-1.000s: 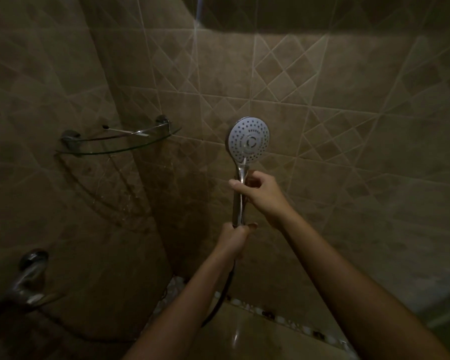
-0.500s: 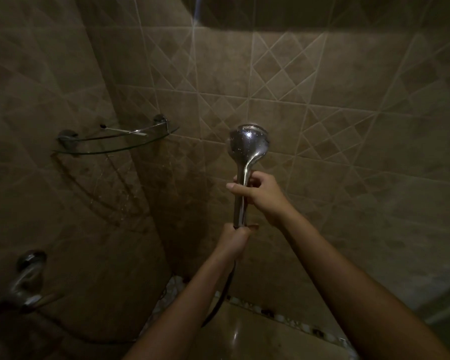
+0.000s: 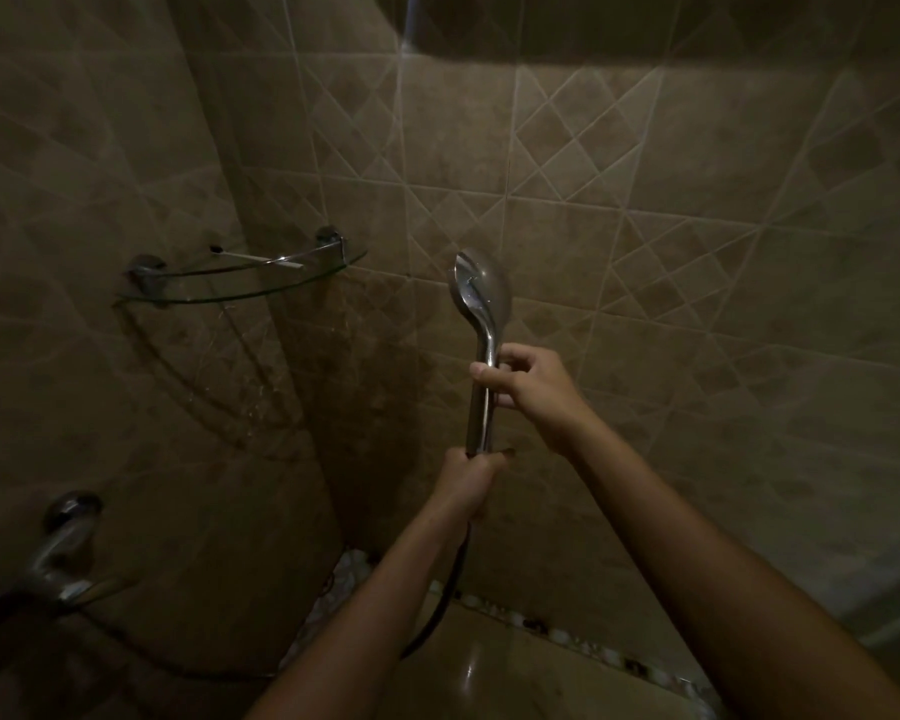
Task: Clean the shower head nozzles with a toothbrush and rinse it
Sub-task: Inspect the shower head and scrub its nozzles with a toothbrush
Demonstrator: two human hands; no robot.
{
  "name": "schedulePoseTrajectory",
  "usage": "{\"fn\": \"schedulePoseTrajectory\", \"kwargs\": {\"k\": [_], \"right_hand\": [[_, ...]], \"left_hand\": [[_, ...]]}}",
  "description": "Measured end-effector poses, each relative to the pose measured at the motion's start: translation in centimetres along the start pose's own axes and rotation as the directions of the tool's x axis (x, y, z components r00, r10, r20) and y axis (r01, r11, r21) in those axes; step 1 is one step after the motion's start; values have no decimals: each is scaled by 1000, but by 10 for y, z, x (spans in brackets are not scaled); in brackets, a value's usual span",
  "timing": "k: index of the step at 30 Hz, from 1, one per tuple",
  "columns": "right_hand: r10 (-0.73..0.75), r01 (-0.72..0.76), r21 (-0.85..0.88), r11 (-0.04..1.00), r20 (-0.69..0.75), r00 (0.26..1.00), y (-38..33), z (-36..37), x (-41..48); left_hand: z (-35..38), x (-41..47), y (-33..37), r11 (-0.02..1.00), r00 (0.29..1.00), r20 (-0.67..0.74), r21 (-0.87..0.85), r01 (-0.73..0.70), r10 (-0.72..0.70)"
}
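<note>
Just right of the glass corner shelf (image 3: 240, 291), the chrome shower head (image 3: 481, 293) stood upright, nozzles facing away, with the left hand (image 3: 471, 480) and right hand (image 3: 528, 387) each in a curled grip round its handle (image 3: 478, 407); with no toothbrush or water showing, scrubbing and rinsing looked undone.

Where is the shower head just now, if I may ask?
The shower head sits centre of the head view, right of the glass shelf; right hand grips its handle above, left hand below.

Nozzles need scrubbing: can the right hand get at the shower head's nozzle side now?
Probably not: the shower head shows its chrome back, and the right hand is busy gripping its handle.
</note>
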State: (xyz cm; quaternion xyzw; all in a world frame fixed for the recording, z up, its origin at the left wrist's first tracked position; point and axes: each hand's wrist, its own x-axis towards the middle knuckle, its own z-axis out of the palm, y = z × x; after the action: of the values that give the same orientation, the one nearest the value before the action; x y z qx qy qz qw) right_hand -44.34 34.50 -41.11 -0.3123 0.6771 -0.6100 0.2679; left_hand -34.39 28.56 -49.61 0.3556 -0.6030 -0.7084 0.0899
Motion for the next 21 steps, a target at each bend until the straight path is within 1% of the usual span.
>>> {"fn": "schedulePoseTrajectory", "kwargs": {"k": [5, 8, 10, 13, 15, 18, 21], "right_hand": [[-11, 8, 51, 999, 64, 998, -2, -1, -6], [-86, 90, -69, 994, 66, 994, -3, 2, -11], [-122, 126, -100, 987, 50, 991, -3, 3, -11], [-92, 92, -31, 995, 15, 996, 0, 3, -9], [-45, 44, 28, 999, 42, 998, 3, 2, -7], [12, -23, 121, 992, 89, 996, 2, 4, -8], [-24, 22, 33, 999, 60, 998, 0, 6, -11]], "left_hand": [[-4, 1, -1, 1000, 1000, -3, 21, 2, -2], [-6, 1, -1, 1000, 1000, -1, 24, 20, -20], [-6, 1, -2, 999, 999, -15, 15, 29, -28], [-7, 2, -3, 1000, 1000, -1, 0, 1, -1], [-8, 3, -6, 1000, 1000, -8, -9, -11, 11], [-9, 4, -7, 1000, 999, -35, 23, 17, -16], [-8, 0, -5, 1000, 999, -37, 19, 12, -12]]}}
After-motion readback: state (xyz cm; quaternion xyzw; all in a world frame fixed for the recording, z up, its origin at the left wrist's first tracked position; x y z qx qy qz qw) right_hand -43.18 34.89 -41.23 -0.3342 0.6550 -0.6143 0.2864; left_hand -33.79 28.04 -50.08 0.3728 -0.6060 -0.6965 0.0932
